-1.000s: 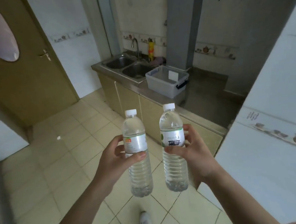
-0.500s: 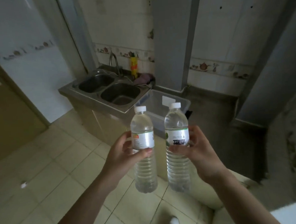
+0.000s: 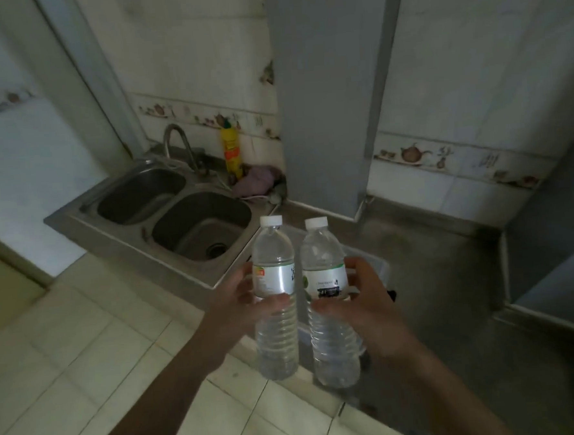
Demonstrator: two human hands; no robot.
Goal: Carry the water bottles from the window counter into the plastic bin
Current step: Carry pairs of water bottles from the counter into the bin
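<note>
The left hand point(image 3: 240, 307) is wrapped around a clear ribbed plastic water bottle with a white cap and an orange-marked label point(image 3: 274, 298), its grip closed at the label band with the thumb across the front. The right hand point(image 3: 358, 310) is likewise clamped on a second clear plastic water bottle with a white cap and a green-edged label point(image 3: 327, 302). Both bottles are upright, side by side and just apart, held in the air in front of the grey desk point(image 3: 443, 275). Directly behind and below them sits the translucent grey plastic bin point(image 3: 381, 268), mostly hidden by the bottles and hands, with only part of its rim and a dark handle showing; what it holds cannot be seen. To the left lies the stainless steel double sink point(image 3: 178, 217), with a yellow squeeze bottle point(image 3: 232, 153) and a purple cloth point(image 3: 256, 180) behind it. The carry looks nearly finished, and the step in hand is the lowering. It should go best if both bottles first clear the near rim, then descend straight down inside the walls, one slightly ahead of the other so the knuckles do not crowd. Each grip ought to hold until the base is supported, since the full, smooth bottles would probably topple or roll if dropped.
</note>
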